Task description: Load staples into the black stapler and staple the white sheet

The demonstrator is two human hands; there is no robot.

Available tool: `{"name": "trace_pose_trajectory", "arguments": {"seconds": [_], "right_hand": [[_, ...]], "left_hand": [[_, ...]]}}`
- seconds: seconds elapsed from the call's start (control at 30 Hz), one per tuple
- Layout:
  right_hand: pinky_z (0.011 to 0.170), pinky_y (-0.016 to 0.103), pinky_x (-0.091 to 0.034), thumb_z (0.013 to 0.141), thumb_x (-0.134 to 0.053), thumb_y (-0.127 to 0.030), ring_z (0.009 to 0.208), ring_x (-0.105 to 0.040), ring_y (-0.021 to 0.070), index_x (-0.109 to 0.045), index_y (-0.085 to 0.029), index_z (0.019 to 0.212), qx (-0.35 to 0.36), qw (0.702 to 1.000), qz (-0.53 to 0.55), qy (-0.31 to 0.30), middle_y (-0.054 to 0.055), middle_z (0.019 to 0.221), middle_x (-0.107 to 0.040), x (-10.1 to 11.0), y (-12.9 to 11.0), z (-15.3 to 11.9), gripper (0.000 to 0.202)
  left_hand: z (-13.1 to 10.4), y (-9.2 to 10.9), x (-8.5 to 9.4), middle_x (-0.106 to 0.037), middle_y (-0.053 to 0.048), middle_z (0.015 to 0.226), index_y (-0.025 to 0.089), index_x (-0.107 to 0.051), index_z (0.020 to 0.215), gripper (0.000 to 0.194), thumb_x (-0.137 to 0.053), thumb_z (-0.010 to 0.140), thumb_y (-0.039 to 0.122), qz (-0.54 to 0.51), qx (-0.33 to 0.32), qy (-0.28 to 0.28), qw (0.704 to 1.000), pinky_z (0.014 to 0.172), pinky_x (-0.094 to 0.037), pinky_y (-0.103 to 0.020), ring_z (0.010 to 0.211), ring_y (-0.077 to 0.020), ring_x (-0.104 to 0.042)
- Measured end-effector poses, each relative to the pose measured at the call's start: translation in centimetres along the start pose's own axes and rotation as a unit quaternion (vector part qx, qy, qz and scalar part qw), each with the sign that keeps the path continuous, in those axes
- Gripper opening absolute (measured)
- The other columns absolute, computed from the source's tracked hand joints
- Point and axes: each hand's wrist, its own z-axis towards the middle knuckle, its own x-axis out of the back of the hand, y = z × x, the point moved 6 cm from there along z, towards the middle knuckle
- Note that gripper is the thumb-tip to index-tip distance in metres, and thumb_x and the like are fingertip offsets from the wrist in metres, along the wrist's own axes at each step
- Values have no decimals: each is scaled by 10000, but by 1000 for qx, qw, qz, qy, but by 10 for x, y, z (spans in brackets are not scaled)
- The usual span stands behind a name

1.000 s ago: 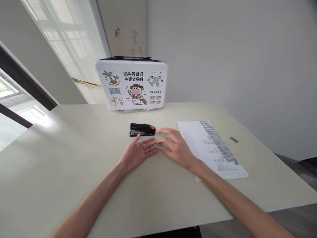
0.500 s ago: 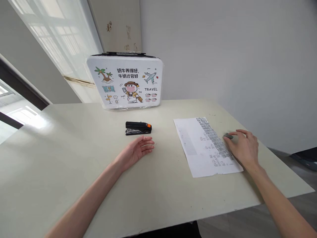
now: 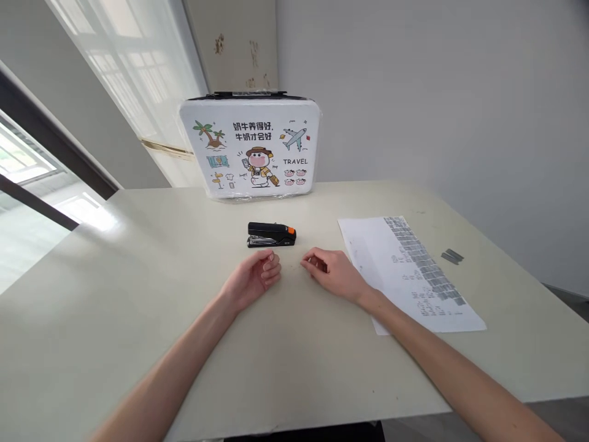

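My left hand [image 3: 251, 282] rests palm up on the table, just below the stapler, with its fingers curled in and nothing visible in them. To its right, my right hand [image 3: 335, 270] has thumb and forefinger pinched together; anything between the tips is too small to make out. Its wrist crosses the left edge of the printed paper [image 3: 368, 239]. The black stapler [image 3: 271, 234], with an orange button, lies on its base behind both hands, touched by neither. Two short grey staple strips [image 3: 452, 256] lie side by side, right of the paper.
A white case [image 3: 253, 147] with cartoon prints and a black top edge stands upright at the back of the pale table [image 3: 138, 294]. Grey staple strips [image 3: 426, 261] form a diagonal band on the paper. A curtain and window are at the left, with a wall behind.
My right hand has left the grey strips and moved left across the paper, near my left hand. My left fingers have curled in. The view has shifted slightly.
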Motion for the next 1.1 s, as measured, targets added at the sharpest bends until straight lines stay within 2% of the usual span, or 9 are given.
{"name": "trace_pose_trajectory", "arguments": {"seconds": [0.1, 0.43, 1.1], "right_hand": [[599, 287, -456, 1020, -552, -452, 558, -566, 147, -658, -247, 918, -24, 999, 25, 1, -41, 632, -658, -5, 10, 0, 252], [612, 290, -465, 1015, -545, -447, 652, -626, 160, -688, -253, 916, -13, 999, -35, -8, 3, 789, -732, -7, 4, -7, 260], [634, 291, -472, 1019, -549, -412, 682, -644, 162, -685, -253, 911, -1, 999, -52, -9, 0, 808, -741, -8, 3, -9, 235]], "left_hand": [[1, 3, 2, -371, 29, 691, 135, -577, 678, 233, -659, 896, 141, -26, -26, 19, 999, 542, -417, -228, 562, -85, -360], [2, -3, 2, -415, 34, 681, 140, -626, 768, 99, -680, 850, 123, -55, -15, 58, 997, 598, -445, -242, 560, -89, -419], [4, -8, 8, -413, 26, 697, 167, -556, 707, 139, -651, 808, 155, -44, 1, 65, 997, 586, -450, -246, 570, -97, -402]]}}
